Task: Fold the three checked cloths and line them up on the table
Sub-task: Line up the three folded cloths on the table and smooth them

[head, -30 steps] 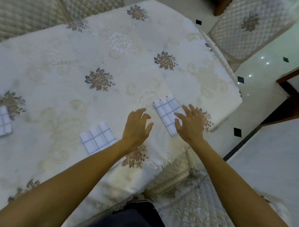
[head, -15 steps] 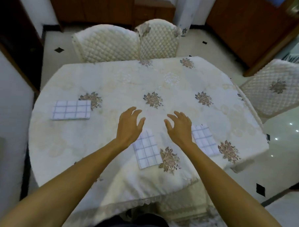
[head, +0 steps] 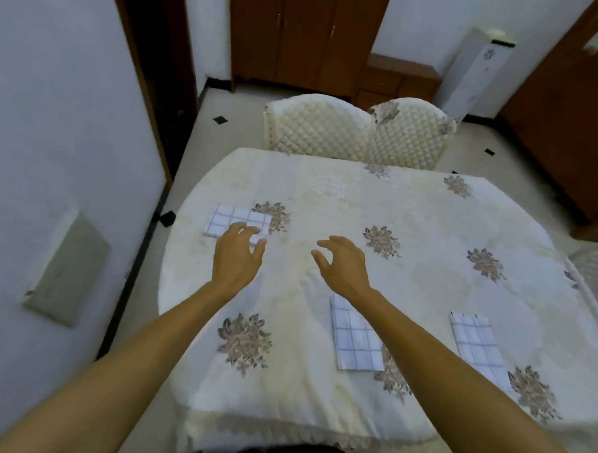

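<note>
Three folded white cloths with a blue check lie on the table (head: 428,211). The far left cloth (head: 229,218) lies crosswise near the table's left edge. My left hand (head: 236,258) hovers over its near right corner, fingers spread and curled, holding nothing. My right hand (head: 344,262) is open in mid air over bare tablecloth to the right of it. The middle cloth (head: 354,338) lies lengthwise near the front, partly under my right forearm. The right cloth (head: 477,347) lies parallel to it, further right.
A cream tablecloth with brown flower motifs covers the table. Two quilted chairs (head: 315,127) (head: 408,135) stand at the far side. A white wall runs along the left, with a grey panel (head: 69,271). Wooden cabinets (head: 299,34) line the back.
My view has swung left and up, from the right cloth past the middle one. Both hands have moved left across the table, and my left hand has come over the far left cloth.
</note>
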